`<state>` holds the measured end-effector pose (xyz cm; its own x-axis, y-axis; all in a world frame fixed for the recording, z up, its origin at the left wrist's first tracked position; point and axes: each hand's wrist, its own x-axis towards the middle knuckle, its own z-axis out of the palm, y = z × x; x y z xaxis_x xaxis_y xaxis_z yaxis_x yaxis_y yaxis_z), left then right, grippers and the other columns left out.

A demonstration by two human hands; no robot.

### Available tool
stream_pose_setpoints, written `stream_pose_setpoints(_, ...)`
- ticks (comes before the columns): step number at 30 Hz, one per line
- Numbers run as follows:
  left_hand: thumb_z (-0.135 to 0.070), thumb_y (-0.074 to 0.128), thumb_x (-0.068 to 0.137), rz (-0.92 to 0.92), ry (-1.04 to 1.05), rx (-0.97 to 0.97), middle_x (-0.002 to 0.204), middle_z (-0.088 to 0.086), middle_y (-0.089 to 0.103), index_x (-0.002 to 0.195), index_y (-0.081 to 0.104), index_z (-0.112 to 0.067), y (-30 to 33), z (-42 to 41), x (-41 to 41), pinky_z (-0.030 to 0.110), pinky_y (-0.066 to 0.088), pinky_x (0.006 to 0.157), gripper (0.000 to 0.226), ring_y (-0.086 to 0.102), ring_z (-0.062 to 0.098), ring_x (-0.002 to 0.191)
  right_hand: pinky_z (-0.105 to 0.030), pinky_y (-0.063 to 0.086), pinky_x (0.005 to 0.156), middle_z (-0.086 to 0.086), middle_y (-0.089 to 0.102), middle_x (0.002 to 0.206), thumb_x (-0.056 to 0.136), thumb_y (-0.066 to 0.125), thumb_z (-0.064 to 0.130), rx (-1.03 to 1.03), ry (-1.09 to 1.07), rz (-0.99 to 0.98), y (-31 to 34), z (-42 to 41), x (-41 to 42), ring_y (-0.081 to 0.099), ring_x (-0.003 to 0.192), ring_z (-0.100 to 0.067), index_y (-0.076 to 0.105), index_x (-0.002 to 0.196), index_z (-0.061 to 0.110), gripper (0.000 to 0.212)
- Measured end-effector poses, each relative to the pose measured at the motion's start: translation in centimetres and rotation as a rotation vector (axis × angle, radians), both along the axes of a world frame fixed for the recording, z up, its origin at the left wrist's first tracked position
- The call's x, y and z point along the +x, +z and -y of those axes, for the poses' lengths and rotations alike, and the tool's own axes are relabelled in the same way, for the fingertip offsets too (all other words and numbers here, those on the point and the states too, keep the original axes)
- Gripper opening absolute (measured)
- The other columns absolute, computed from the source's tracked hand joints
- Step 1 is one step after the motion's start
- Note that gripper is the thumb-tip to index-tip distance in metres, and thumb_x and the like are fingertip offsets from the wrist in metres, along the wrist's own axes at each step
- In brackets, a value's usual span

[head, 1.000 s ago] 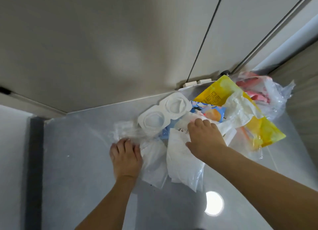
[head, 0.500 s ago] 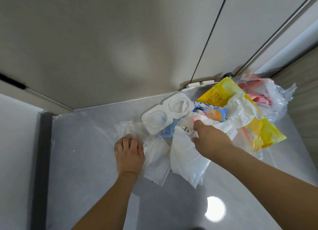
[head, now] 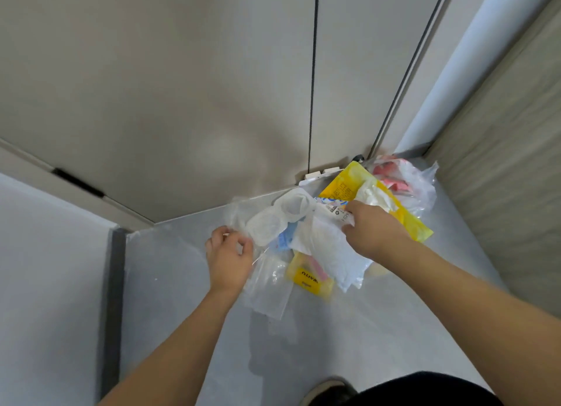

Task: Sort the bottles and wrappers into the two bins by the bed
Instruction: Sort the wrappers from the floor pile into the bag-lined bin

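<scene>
A heap of wrappers lies on the grey floor in the corner by the cupboard doors. My left hand (head: 229, 258) pinches the edge of a clear plastic bag (head: 267, 287) at the heap's left side. My right hand (head: 372, 231) grips a white wrapper (head: 326, 247) with a printed label and holds it up off the floor. Between the hands sits a white moulded two-cup tray (head: 280, 219). A small yellow packet (head: 308, 279) shows under the lifted wrapper. A big yellow bag (head: 394, 211) lies behind my right hand. No bottle or bin is in view.
A clear bag with pink items (head: 403, 181) sits in the far right corner. Beige cupboard doors (head: 182, 102) rise behind the heap. A textured panel (head: 510, 178) stands at the right. My dark shoe (head: 329, 390) is at the bottom on the grey floor (head: 334, 339).
My right hand has lifted the white wrapper, uncovering the small yellow packet. My left hand went from resting flat on the clear bag to pinching its edge. The camera pulled back.
</scene>
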<state>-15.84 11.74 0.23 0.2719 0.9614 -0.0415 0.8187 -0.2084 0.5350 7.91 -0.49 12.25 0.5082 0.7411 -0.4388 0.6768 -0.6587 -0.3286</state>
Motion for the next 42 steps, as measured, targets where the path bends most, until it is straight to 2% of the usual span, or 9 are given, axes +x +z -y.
stream_pose_setpoints(6, -0.036, 0.059, 0.063, 0.238, 0.018, -0.392, 0.073, 0.006, 0.058, 0.076, 0.061, -0.009, 6.4, -1.8, 1.9, 0.033, 0.042, 0.065, 0.030, 0.050, 0.020, 0.068, -0.033, 0.048, 0.073, -0.007, 0.062, 0.112, 0.091, 0.049, 0.026, 0.077, -0.091, 0.035, 3.0, 2.7, 1.4, 0.059, 0.099, -0.029, 0.051, 0.121, 0.019, 0.030)
stream_pose_setpoints(13, -0.024, 0.068, 0.078, 0.081, -0.219, -0.699, 0.098, -0.003, 0.071, 0.099, 0.072, -0.021, 12.8, -1.8, 4.3, 0.030, 0.047, 0.082, 0.022, 0.063, 0.014, 0.090, -0.039, 0.054, 0.079, -0.006, 0.064, 0.106, 0.087, 0.051, 0.023, 0.167, -0.175, -0.004, 5.6, 5.1, 2.0, 0.061, 0.090, -0.027, 0.053, 0.119, 0.021, 0.032)
stream_pose_setpoints(17, -0.024, 0.066, 0.090, 0.205, -0.229, -0.800, 0.109, 0.005, 0.071, 0.111, 0.069, -0.012, 15.4, -0.6, 5.9, 0.022, 0.046, 0.068, 0.024, 0.065, 0.011, 0.086, -0.037, 0.051, 0.085, -0.004, 0.063, 0.111, 0.087, 0.050, 0.021, 0.203, -0.226, 0.001, 7.2, 6.9, 2.6, 0.061, 0.095, -0.028, 0.053, 0.120, 0.022, 0.033)
stream_pose_setpoints(20, -0.035, 0.074, 0.073, 0.246, -0.240, -0.815, 0.109, 0.003, 0.071, 0.106, 0.065, -0.012, 17.6, 0.6, 7.9, 0.033, 0.044, 0.085, 0.041, 0.059, 0.020, 0.104, -0.030, 0.043, 0.074, -0.003, 0.060, 0.115, 0.089, 0.049, 0.018, 0.246, -0.267, 0.027, 8.7, 8.6, 3.6, 0.059, 0.101, -0.029, 0.052, 0.120, 0.024, 0.032)
stream_pose_setpoints(26, -0.022, 0.066, 0.084, 0.394, -0.237, -0.936, 0.115, 0.013, 0.062, 0.110, 0.065, -0.008, 20.9, 3.3, 12.0, 0.040, 0.059, 0.071, 0.029, 0.063, 0.029, 0.101, -0.030, 0.042, 0.065, -0.004, 0.060, 0.095, 0.088, 0.047, 0.018, 0.268, -0.383, 0.060, 11.2, 13.1, 5.9, 0.056, 0.082, -0.028, 0.053, 0.105, 0.016, 0.018)
stream_pose_setpoints(30, -0.004, 0.052, 0.098, 0.492, -0.219, -0.906, 0.086, 0.009, 0.063, 0.095, 0.060, -0.007, 22.4, 5.6, 13.7, 0.043, 0.061, 0.061, 0.009, 0.070, 0.015, 0.065, -0.029, 0.040, 0.060, -0.003, 0.058, 0.089, 0.088, 0.047, 0.018, 0.277, -0.437, 0.067, 11.8, 15.9, 6.6, 0.056, 0.078, -0.028, 0.048, 0.096, 0.014, 0.009)
stream_pose_setpoints(33, -0.003, 0.055, 0.096, 0.476, -0.256, -0.913, 0.084, 0.008, 0.065, 0.098, 0.061, -0.009, 23.6, 7.2, 14.9, 0.046, 0.060, 0.070, 0.008, 0.069, 0.017, 0.067, -0.028, 0.040, 0.056, -0.003, 0.057, 0.083, 0.087, 0.048, 0.018, 0.310, -0.482, 0.063, 12.3, 18.1, 7.2, 0.056, 0.073, -0.026, 0.049, 0.089, 0.014, 0.005)
stream_pose_setpoints(40, -0.007, 0.052, 0.098, 0.323, -0.623, -1.019, 0.098, 0.008, 0.074, 0.123, 0.061, -0.010, 27.6, 14.5, 20.0, 0.037, 0.060, 0.070, 0.027, 0.072, 0.020, 0.076, -0.028, 0.037, 0.054, -0.001, 0.055, 0.083, 0.087, 0.053, 0.022, 0.343, -0.591, -0.007, 14.9, 27.6, 9.7, 0.051, 0.072, -0.018, 0.048, 0.081, 0.017, 0.010)
stream_pose_setpoints(42, -0.007, 0.053, 0.098, 0.231, -0.777, -1.033, 0.105, 0.008, 0.073, 0.120, 0.064, -0.015, 28.3, 18.1, 22.0, 0.042, 0.053, 0.086, 0.026, 0.069, 0.020, 0.085, -0.029, 0.038, 0.060, -0.001, 0.055, 0.089, 0.089, 0.055, 0.023, 0.321, -0.641, -0.047, 15.5, 31.6, 10.0, 0.052, 0.082, -0.021, 0.051, 0.092, 0.013, 0.011)
